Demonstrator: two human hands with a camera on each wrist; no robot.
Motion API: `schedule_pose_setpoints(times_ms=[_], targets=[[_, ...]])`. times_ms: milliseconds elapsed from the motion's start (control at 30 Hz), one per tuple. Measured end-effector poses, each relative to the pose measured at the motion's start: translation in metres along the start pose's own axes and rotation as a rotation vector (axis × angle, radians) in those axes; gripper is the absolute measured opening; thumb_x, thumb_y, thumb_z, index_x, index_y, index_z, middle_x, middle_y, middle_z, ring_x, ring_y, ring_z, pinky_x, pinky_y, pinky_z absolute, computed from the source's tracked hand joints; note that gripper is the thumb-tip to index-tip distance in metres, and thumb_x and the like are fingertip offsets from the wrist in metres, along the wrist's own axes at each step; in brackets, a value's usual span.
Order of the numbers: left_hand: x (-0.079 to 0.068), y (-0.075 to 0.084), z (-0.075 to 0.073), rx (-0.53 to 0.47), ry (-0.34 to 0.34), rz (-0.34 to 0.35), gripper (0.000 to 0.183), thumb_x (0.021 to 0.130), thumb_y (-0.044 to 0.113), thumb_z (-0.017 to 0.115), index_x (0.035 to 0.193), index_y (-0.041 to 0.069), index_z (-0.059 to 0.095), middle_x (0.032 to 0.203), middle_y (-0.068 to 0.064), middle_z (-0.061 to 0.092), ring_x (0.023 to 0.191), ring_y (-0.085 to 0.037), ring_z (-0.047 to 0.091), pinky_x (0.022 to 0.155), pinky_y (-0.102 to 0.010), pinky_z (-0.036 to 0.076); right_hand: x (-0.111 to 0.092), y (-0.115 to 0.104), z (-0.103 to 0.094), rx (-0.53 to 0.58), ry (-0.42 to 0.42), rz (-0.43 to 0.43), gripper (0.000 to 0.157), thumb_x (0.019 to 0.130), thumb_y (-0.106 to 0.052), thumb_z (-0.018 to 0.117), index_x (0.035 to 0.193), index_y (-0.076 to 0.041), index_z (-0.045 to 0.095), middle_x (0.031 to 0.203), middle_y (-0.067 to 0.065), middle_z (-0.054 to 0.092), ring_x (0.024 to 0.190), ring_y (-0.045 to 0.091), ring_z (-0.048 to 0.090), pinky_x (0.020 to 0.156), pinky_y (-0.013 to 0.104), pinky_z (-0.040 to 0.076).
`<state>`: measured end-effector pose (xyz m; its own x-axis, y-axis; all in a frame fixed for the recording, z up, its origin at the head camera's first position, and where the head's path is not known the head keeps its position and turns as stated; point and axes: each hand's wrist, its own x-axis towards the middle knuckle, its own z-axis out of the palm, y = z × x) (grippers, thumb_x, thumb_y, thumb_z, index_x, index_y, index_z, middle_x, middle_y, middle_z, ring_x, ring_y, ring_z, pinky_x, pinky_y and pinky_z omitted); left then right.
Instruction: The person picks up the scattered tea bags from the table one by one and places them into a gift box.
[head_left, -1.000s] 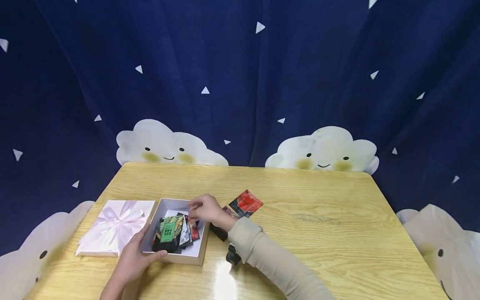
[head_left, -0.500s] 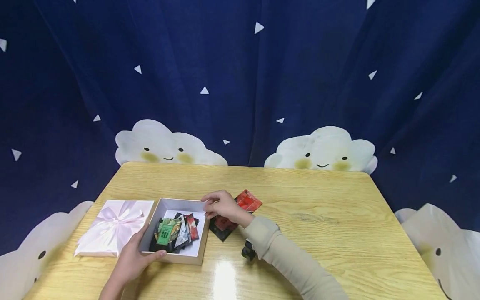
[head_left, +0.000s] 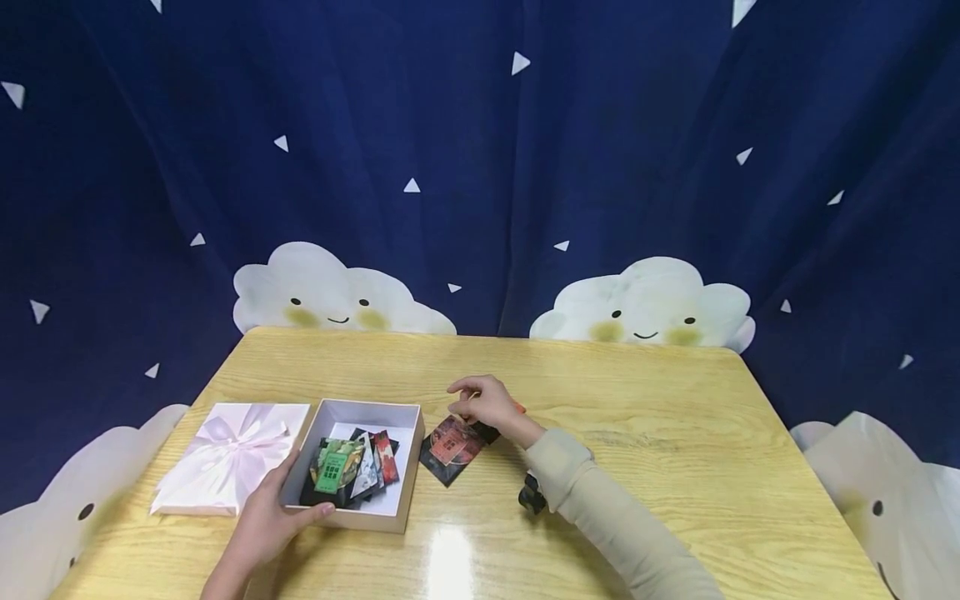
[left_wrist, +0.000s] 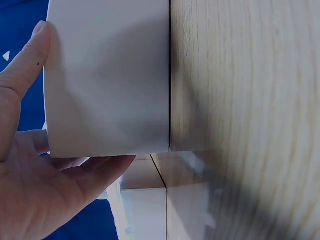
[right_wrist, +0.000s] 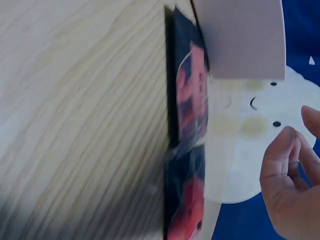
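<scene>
My left hand (head_left: pixel 266 517) grips the near left corner of an open white box (head_left: pixel 411 467), thumb on the front wall, fingers along the left side. Several flat foil packets lie inside, a black one with a green label (head_left: pixel 330 473) on top. My right hand (head_left: pixel 491 402) hovers right of the box with loosely bent fingers and nothing between them. Below it on the table lie a dark packet with a red label (head_left: pixel 450 450) and a black-and-red packet (right_wrist: pixel 187 200), the latter mostly hidden by the hand in the head view.
A white lid with a pale pink ribbon bow (head_left: pixel 236 450) sits left of the box. The wooden table (head_left: pixel 637 417) extends far to the right. Behind it hangs a dark blue curtain (head_left: pixel 480 167) with white clouds and triangles. A black strap device (head_left: pixel 532 494) hangs at the right wrist.
My right hand has moved right, from over the box's right edge to above the packets on the table, uncovering the red-labelled one. The left hand keeps its hold on the box.
</scene>
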<state>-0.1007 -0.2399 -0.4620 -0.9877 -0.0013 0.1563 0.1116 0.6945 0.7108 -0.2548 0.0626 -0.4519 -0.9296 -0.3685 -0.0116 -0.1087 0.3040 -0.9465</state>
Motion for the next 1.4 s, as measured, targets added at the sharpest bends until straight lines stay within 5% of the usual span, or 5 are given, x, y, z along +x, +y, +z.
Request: schedule_pose_setpoints(times_ms=[433, 767, 1000, 1200, 1400], targets=[[-0.002, 0.0, -0.001, -0.001, 0.001, -0.016, 0.096, 0.065, 0.024, 0.082, 0.133, -0.016, 0.028, 0.129, -0.04, 0.034, 0.118, -0.054, 0.032, 0.095, -0.062, 0.028, 0.004, 0.033, -0.042, -0.12, -0.041, -0.003, 0.055, 0.07, -0.01, 0.077, 0.12, 0.001, 0.056, 0.101, 0.02, 0.056, 0.079, 0.021, 0.05, 0.063, 0.027, 0.045], [-0.001, 0.0, 0.002, 0.012, 0.002, -0.013, 0.096, 0.065, 0.025, 0.082, 0.133, -0.016, 0.029, 0.13, -0.039, 0.034, 0.118, -0.053, 0.033, 0.096, -0.06, 0.028, 0.01, 0.065, -0.07, -0.252, -0.144, -0.074, 0.083, 0.063, -0.019, 0.083, 0.133, -0.001, 0.043, 0.136, 0.021, 0.039, 0.126, 0.041, 0.03, 0.102, 0.055, 0.026], [0.0, 0.001, 0.002, 0.011, 0.001, -0.02, 0.097, 0.065, 0.026, 0.082, 0.134, -0.014, 0.029, 0.131, -0.037, 0.035, 0.119, -0.052, 0.033, 0.096, -0.06, 0.029, 0.012, 0.072, -0.076, -0.349, -0.166, -0.104, 0.09, 0.058, -0.03, 0.085, 0.135, -0.011, 0.043, 0.136, 0.022, 0.036, 0.126, 0.044, 0.023, 0.101, 0.06, 0.02], [0.0, 0.002, 0.001, 0.021, 0.002, -0.022, 0.097, 0.065, 0.027, 0.082, 0.134, -0.014, 0.028, 0.131, -0.038, 0.035, 0.119, -0.052, 0.033, 0.096, -0.06, 0.028, 0.011, 0.072, -0.069, -0.495, -0.141, -0.104, 0.087, 0.056, -0.011, 0.083, 0.134, -0.007, 0.044, 0.128, 0.02, 0.045, 0.122, 0.04, 0.03, 0.097, 0.058, 0.026], [0.0, 0.003, 0.0, 0.036, 0.001, -0.025, 0.096, 0.065, 0.027, 0.082, 0.134, -0.014, 0.03, 0.129, -0.039, 0.035, 0.118, -0.052, 0.034, 0.095, -0.06, 0.029, 0.009, 0.071, -0.062, -0.455, -0.1, -0.127, 0.087, 0.054, 0.0, 0.081, 0.133, -0.005, 0.045, 0.124, 0.016, 0.051, 0.115, 0.035, 0.033, 0.096, 0.052, 0.03]])
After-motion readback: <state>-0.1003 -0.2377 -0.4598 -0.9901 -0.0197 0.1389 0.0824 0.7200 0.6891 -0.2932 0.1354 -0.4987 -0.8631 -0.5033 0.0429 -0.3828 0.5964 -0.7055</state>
